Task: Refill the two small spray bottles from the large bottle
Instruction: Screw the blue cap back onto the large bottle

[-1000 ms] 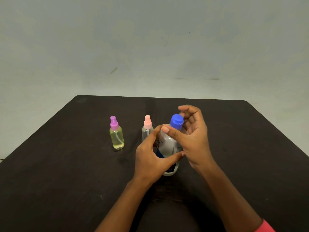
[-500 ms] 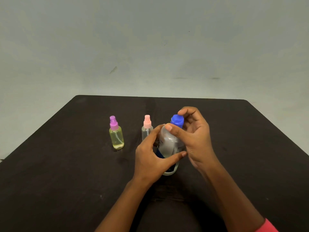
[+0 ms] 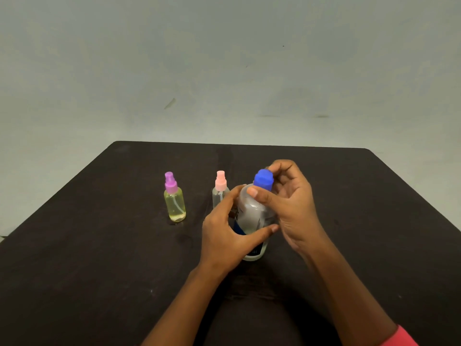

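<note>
One dark table [image 3: 99, 258] stands before a pale wall [image 3: 224, 58], left fingers [image 3: 232, 196] gripping the large bottle [image 3: 252, 209], right fingers [image 3: 283, 169] its cap [image 3: 263, 180].

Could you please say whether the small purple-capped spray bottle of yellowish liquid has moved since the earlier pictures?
No. The small purple-capped spray bottle of yellowish liquid stands at the same spot relative to the far edge of the dark table.

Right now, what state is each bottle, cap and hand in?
large bottle: upright, capped.
blue cap: on the large bottle.
purple-capped spray bottle: upright, capped, yellowish liquid inside.
pink-capped spray bottle: upright, capped, looks nearly empty.
left hand: grips large bottle.
right hand: fingers pinch blue cap.
</note>
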### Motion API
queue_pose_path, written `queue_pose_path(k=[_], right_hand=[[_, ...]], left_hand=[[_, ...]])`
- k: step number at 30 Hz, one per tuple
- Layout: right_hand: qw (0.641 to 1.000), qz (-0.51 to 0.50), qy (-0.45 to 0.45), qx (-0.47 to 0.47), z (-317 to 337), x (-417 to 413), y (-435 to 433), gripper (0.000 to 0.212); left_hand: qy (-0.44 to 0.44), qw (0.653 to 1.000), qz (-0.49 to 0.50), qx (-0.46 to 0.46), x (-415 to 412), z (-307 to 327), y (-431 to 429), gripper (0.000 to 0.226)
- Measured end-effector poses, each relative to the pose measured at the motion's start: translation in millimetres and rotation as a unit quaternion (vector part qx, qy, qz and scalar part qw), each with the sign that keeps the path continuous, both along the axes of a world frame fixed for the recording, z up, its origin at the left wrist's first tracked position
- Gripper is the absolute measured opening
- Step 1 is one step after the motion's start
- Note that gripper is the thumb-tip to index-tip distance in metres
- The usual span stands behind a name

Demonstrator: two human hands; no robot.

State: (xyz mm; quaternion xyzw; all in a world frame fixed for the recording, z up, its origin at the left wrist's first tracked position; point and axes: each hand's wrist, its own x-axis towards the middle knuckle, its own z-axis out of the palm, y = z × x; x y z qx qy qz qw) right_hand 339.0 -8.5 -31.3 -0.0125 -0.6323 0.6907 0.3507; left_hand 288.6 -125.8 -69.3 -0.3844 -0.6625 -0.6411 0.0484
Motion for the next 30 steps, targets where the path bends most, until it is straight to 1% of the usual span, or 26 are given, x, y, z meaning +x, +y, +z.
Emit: queue_pose_path(k=[3,5,6,9,11,13,17,19,22,24,26,28,30], right_hand=[[0.999,-0.02,-0.015,0.023,-0.9,0.0,-1.2,0.05],[0.999,0.005,-0.015,0.03,0.8,0.7,-1.5,0.059],[0.999,0.028,-0.009,0.027,1.8,1.0,-1.3,0.059],[0.997,0.081,0.005,-0.003,5.2,3.6,-2.5,0.041],[0.996,0.081,-0.004,-0.023,4.7,4.3,-3.8,0.031],[0.997,0.068,-0.007,-0.032,3.2,3.7,-4.0,0.026],[0.999,0.027,-0.002,-0.029,-1.2,1.0,-1.5,0.035],[1.0,0.012,-0.01,-0.016,-2.8,0.2,-1.2,0.044],[0.999,0.026,-0.02,-0.003,-0.5,0.7,-1.9,0.058],[0.998,0.062,-0.008,-0.01,2.9,2.3,-2.0,0.052],[0.996,0.086,0.004,-0.025,5.3,4.1,-2.2,0.037],[0.995,0.088,0.003,-0.034,5.5,5.2,-2.6,0.028],[0.997,0.07,0.003,-0.034,3.4,4.1,-2.6,0.028]], left_hand=[[0.006,1.0,0.003,-0.008,0.5,0.7,-0.1,0.067],[0.007,1.0,0.007,-0.007,-0.1,1.0,-0.3,0.067],[0.006,1.0,0.008,-0.005,-0.7,0.6,-0.4,0.068],[0.011,1.0,0.019,-0.003,-2.7,-0.9,-0.4,0.072],[0.008,1.0,0.022,0.001,-2.7,-0.2,-0.8,0.073],[0.004,1.0,0.016,0.001,-2.0,0.1,-1.0,0.071],[-0.007,1.0,0.003,-0.008,-0.6,-2.6,0.6,0.072],[-0.009,1.0,0.002,-0.011,-0.3,-3.3,1.5,0.072],[-0.003,1.0,0.002,-0.012,-0.8,-3.4,1.2,0.071],[-0.001,1.0,0.007,-0.008,-1.6,-2.6,0.4,0.072],[0.006,1.0,0.014,-0.002,-2.1,-1.4,-0.2,0.072],[0.008,1.0,0.015,0.002,-1.8,-0.3,-0.4,0.071],[0.005,1.0,0.014,0.003,-0.9,-0.3,-0.7,0.071]])
